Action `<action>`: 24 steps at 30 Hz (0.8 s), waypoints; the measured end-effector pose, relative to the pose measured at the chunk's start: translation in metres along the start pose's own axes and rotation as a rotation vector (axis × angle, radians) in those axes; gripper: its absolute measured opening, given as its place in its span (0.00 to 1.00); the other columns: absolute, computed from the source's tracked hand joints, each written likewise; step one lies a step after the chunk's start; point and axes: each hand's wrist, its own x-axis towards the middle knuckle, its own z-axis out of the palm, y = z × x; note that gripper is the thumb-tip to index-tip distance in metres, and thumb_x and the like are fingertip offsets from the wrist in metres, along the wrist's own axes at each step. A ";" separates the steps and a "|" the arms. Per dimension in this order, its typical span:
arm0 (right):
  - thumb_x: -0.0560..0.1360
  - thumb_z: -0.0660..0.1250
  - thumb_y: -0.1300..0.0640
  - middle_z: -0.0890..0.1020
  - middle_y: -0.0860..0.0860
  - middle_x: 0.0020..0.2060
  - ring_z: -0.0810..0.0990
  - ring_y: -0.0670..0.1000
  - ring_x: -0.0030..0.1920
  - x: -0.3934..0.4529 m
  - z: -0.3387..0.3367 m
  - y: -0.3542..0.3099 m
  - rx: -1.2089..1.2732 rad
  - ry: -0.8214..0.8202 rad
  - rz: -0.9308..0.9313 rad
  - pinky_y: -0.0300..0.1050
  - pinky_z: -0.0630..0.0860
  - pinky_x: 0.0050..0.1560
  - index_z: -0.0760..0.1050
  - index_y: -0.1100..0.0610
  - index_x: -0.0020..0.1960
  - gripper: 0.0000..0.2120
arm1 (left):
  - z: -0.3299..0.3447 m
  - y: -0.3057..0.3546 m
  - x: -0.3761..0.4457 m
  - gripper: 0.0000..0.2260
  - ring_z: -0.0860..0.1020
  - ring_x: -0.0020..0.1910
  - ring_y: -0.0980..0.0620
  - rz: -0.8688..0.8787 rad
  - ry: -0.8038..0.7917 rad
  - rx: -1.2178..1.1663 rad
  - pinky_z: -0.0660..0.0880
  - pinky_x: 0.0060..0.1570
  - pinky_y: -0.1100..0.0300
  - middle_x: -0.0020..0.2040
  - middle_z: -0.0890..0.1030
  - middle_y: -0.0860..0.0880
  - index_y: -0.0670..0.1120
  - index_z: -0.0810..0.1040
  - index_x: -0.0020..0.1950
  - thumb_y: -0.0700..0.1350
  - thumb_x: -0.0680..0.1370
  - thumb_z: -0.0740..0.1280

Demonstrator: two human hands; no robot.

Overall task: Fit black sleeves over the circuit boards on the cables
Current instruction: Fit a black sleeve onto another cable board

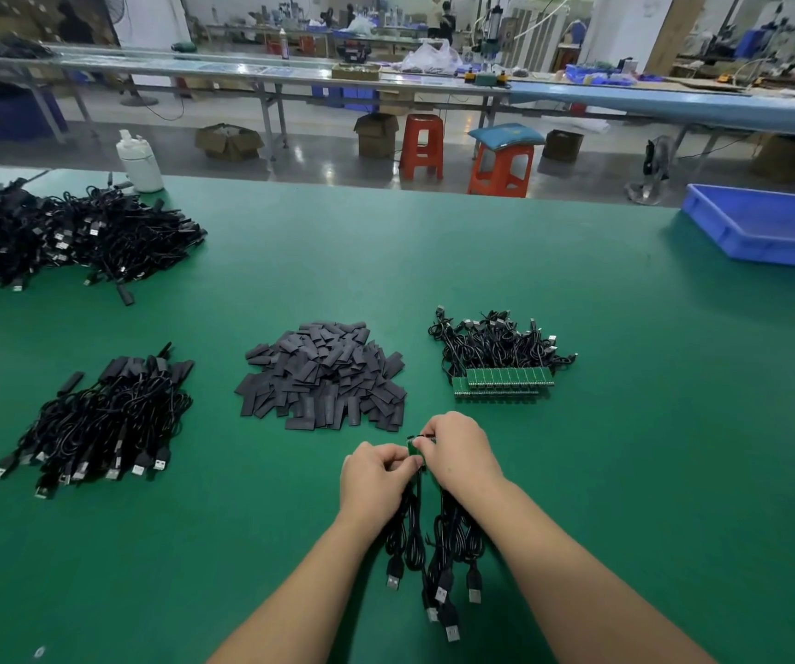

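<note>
My left hand [376,474] and my right hand [458,452] meet at the table's near centre, both pinching small green circuit boards [414,447] on a bunch of black USB cables [438,553] that trails toward me. A heap of flat black sleeves [323,376] lies just beyond my hands. To its right sits a bundle of cables with a row of bare green boards [506,380]. Left of the sleeves lies a pile of cables with sleeves fitted [108,424].
A large tangle of black cables [60,232] fills the far left of the green table [625,424]. A white bottle [140,160] stands at the far edge. A blue plastic tray [769,227] sits far right. Stools and benches stand beyond the table.
</note>
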 end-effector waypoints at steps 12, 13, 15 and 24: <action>0.72 0.70 0.39 0.70 0.47 0.49 0.70 0.49 0.51 0.008 -0.009 0.055 -0.103 0.001 -0.048 0.43 0.70 0.48 0.72 0.52 0.57 0.21 | -0.015 -0.005 0.002 0.07 0.81 0.49 0.49 -0.057 -0.115 -0.168 0.75 0.56 0.53 0.40 0.85 0.53 0.48 0.84 0.41 0.45 0.78 0.70; 0.73 0.70 0.40 0.69 0.48 0.50 0.70 0.49 0.53 0.009 -0.012 0.063 -0.131 -0.020 -0.066 0.43 0.70 0.49 0.72 0.52 0.57 0.20 | -0.016 -0.004 0.001 0.07 0.81 0.48 0.49 -0.065 -0.115 -0.184 0.75 0.56 0.53 0.40 0.85 0.53 0.47 0.84 0.41 0.45 0.78 0.70; 0.73 0.70 0.41 0.69 0.48 0.50 0.69 0.50 0.55 0.010 -0.019 0.080 -0.172 -0.062 -0.085 0.44 0.70 0.52 0.71 0.50 0.55 0.18 | -0.017 -0.003 0.001 0.06 0.82 0.47 0.51 -0.078 -0.122 -0.211 0.76 0.54 0.56 0.40 0.85 0.53 0.47 0.84 0.42 0.44 0.78 0.70; 0.70 0.70 0.33 0.70 0.48 0.56 0.65 0.52 0.63 0.017 -0.042 0.127 -0.295 -0.097 -0.065 0.48 0.66 0.65 0.74 0.46 0.59 0.24 | -0.016 -0.002 0.000 0.05 0.82 0.47 0.50 -0.095 -0.155 -0.210 0.75 0.56 0.56 0.39 0.85 0.54 0.48 0.84 0.44 0.45 0.78 0.70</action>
